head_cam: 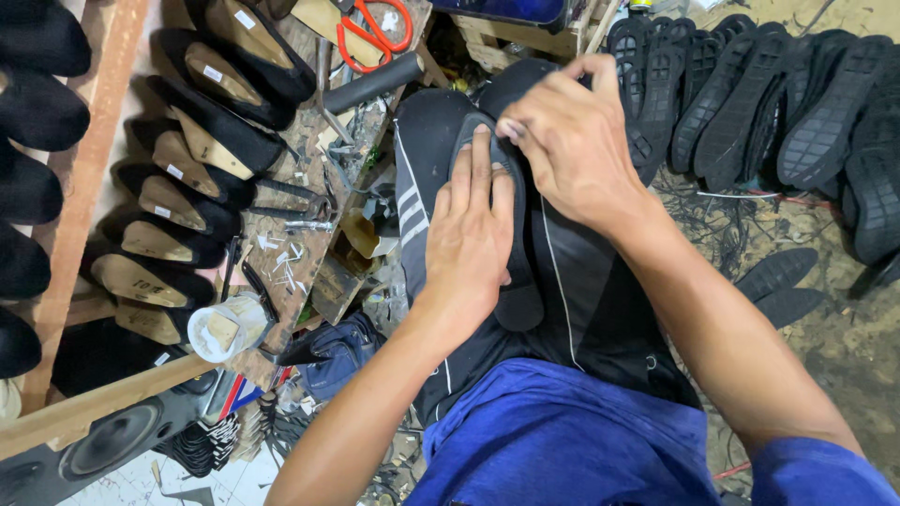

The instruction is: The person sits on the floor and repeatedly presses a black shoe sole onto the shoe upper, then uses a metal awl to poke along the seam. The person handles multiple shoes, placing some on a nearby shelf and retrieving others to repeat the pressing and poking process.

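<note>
A black shoe sole (521, 281) lies lengthwise on my lap, over black trousers with white stripes (600, 309). My left hand (469, 234) lies flat on the sole, fingers stretched toward its far end and pressing it down. My right hand (572, 141) is at the sole's far tip, fingers curled and pinching its edge just beyond my left fingertips. The middle of the sole is hidden under my left hand.
A wooden workbench (309, 244) stands at the left with orange-handled scissors (375, 33), a black hammer handle (370, 84), small tools and a white glue pot (225, 328). Rows of black shoes on lasts (187, 178) fill the left. Several black soles (769, 103) lean at the right.
</note>
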Motion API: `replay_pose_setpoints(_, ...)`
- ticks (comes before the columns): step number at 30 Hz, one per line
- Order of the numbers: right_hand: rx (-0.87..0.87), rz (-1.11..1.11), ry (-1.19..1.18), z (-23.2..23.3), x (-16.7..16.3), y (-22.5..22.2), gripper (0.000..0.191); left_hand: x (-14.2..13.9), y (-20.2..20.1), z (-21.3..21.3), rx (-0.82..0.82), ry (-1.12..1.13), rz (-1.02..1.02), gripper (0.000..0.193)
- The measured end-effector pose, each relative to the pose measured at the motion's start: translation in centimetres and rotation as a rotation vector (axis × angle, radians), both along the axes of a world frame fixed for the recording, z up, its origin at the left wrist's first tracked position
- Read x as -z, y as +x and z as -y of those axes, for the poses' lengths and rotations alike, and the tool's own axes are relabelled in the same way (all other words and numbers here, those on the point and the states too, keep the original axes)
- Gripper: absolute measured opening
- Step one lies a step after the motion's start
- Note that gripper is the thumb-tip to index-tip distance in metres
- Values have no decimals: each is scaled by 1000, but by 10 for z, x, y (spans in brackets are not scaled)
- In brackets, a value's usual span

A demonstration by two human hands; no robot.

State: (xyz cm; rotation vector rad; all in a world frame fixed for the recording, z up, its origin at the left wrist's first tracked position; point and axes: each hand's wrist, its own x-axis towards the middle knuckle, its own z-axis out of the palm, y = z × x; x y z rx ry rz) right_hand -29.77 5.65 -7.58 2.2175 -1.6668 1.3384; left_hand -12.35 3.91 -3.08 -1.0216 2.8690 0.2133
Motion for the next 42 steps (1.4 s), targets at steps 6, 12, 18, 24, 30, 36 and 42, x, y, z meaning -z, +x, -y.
replay_pose_setpoints(6,-16,3,32,4,-3,0,8,0,0,1,-2,4,-1,113)
replay_pose_setpoints(12,35,17,80,-40,2,15,13,10,5,2,1,-20,-69,96)
replay_pose_setpoints(18,33,-5,101,-84,14,40,26,27,11,1,31,-146,-162,51)
replay_pose_setpoints(24,-18,59,203,-113,18,59,21,27,12,1,38,-167,-180,50)
replay_pose_setpoints(30,82,595,217,-112,8,54,12,8,33,14,109,177,-416,88)
replay_pose_setpoints(36,402,296,737,-84,-20,102,102,40,29,68,-227,258,-656,40)
replay_pose_setpoints(42,184,859,539,-122,-15,82,102,84,39,52,-155,779,-1200,46)
